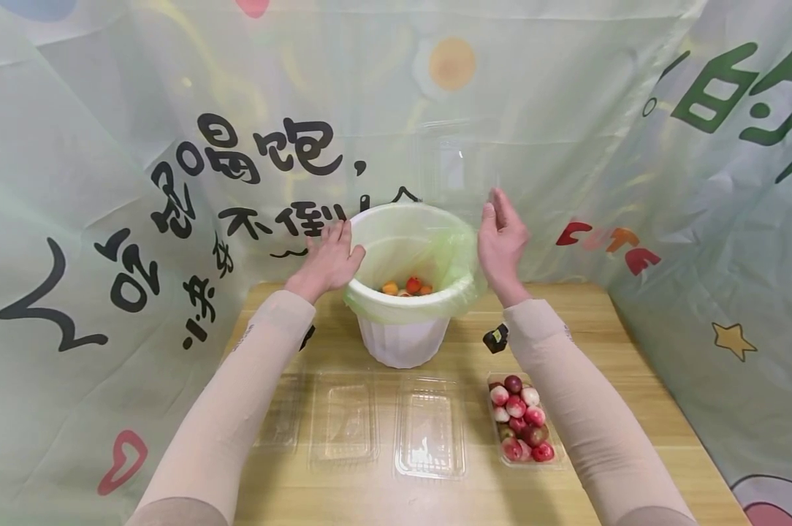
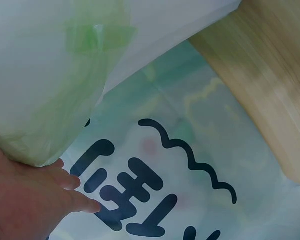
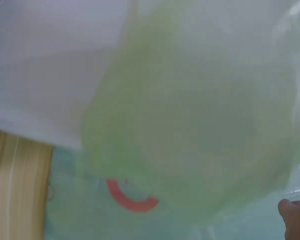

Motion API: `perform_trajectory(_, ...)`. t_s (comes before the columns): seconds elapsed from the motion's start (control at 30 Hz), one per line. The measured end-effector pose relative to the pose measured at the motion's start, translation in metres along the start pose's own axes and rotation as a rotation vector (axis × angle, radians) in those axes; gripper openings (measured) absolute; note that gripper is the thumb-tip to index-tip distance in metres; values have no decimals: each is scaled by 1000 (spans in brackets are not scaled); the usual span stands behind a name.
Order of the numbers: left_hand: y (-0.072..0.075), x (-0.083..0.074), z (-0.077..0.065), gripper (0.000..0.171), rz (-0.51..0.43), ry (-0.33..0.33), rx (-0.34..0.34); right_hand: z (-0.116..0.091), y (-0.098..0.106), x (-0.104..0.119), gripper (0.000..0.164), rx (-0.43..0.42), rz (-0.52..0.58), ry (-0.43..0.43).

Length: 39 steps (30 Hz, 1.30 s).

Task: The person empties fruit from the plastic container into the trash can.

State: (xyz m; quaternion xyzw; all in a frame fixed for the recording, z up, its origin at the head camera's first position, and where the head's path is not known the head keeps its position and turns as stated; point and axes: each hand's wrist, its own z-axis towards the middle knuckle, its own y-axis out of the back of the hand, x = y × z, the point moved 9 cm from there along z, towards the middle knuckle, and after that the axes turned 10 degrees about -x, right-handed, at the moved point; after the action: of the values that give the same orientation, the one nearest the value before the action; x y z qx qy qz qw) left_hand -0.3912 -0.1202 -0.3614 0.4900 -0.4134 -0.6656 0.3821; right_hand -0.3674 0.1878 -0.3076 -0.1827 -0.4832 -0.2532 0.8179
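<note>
A white bin (image 1: 402, 340) with a light green bag (image 1: 458, 292) folded over its rim stands at the table's back. Small orange and red fruits (image 1: 413, 285) lie inside it. My left hand (image 1: 330, 259) rests against the bin's left rim, fingers extended; the left wrist view shows them beside the bag (image 2: 45, 135). On the bin's right, my right hand (image 1: 503, 237) is raised and pinches a clear plastic container (image 1: 454, 168), which is hard to make out against the backdrop. In the right wrist view the thumb (image 3: 292, 215) touches its edge, and the bag hides most else.
Clear plastic containers (image 1: 430, 467) (image 1: 343, 456) lie in a row on the wooden table (image 1: 383, 500), one partly behind my left sleeve. To their right, another container (image 1: 509, 462) holds round red, pink and white fruits (image 1: 516, 406). A printed cloth backdrop (image 1: 567, 146) encloses the table.
</note>
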Motion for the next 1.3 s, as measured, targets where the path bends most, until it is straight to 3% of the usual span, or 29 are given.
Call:
perform_trajectory(0.23, 0, 0, 0, 77, 16, -2, -2, 12, 27, -15, 40, -57, -35, -69)
perform_trajectory(0.73, 1, -1, 0, 78, 21, -8, 0, 25, 83, -43, 31, -227, -156, -75)
perform_trajectory(1.3, 2, -2, -1, 78, 7, -9, 0, 15, 114, -90, 37, -191, -311, -219)
